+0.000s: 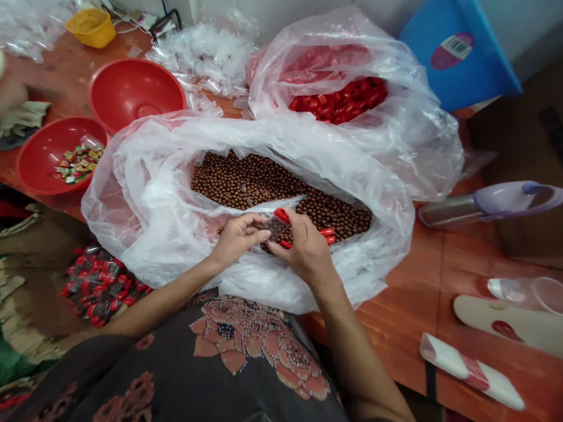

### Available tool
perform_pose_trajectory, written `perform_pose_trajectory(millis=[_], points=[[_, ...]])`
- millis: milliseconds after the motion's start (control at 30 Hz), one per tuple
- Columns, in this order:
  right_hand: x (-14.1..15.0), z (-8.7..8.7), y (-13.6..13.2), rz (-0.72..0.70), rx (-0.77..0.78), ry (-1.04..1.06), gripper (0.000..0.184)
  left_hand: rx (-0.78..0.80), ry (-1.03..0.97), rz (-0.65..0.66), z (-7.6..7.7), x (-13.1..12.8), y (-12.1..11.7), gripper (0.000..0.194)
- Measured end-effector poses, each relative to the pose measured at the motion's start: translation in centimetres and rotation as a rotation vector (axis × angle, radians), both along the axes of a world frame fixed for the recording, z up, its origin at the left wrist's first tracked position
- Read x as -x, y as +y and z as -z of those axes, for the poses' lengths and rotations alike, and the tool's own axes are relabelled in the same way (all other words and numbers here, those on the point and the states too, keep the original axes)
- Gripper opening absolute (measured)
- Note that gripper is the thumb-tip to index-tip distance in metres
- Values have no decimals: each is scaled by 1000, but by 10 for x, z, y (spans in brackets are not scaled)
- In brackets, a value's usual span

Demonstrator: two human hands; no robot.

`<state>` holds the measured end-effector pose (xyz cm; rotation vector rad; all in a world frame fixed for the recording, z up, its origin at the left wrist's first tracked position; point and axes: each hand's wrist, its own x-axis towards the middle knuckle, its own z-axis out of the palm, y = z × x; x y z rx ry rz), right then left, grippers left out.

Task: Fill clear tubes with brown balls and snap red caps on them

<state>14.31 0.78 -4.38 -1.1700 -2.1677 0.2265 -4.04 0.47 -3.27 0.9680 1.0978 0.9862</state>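
Note:
A big clear plastic bag [151, 211] lies open on the table, full of small brown balls [264, 182]. Over its near edge my left hand [238, 237] pinches a small clear packet [274, 227] that holds brown balls. My right hand [308, 247] grips the same packet at its red top, and several loose red pieces [328, 233] show by its fingers. Behind, a second clear bag [410, 137] holds many red pieces [343, 100].
Two red bowls stand at the left, the empty one [136, 91] behind the one with mixed wrapped sweets [46, 153]. A cardboard box of filled packets [100, 286] sits below the table edge. A yellow cup [92, 26], a purple scoop [493, 203] and a blue box [459, 48] are around.

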Motion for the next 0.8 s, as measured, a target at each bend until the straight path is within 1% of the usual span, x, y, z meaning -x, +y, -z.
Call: perform_pose_trajectory(millis=[100,167,200,267,333,367,467,567,667,733,800], points=[[-2,-2,0,-40,3,59,70,-22,14,-7,1,-1,-2,31],[-3,-5,0,-81,48,106,70,-25,31,-11,1,-1,-3,32],[-3,-7,0,-93,70,139,66,-25,39,-13,0,-1,-4,32],[-4,-10,0,-81,103,226,48,-23,47,-7,-1,0,-5,33],[-5,-13,0,-29,120,314,33,-30,56,3,-3,0,-6,32],[-5,-15,-1,-2,124,342,31,-38,62,6,-5,0,-6,32],[-6,-16,-3,24,103,354,30,-60,72,8,-8,-2,-7,31],[-6,-14,-6,27,1,327,32,-61,69,7,-11,-3,-7,31],[-6,-13,-8,62,-79,270,33,-68,96,1,-12,-3,-7,31],[-5,-13,-9,78,-61,271,32,-88,124,10,-12,-3,-7,31],[-5,-14,-9,87,-2,317,31,-118,148,23,-12,-3,-7,30]])
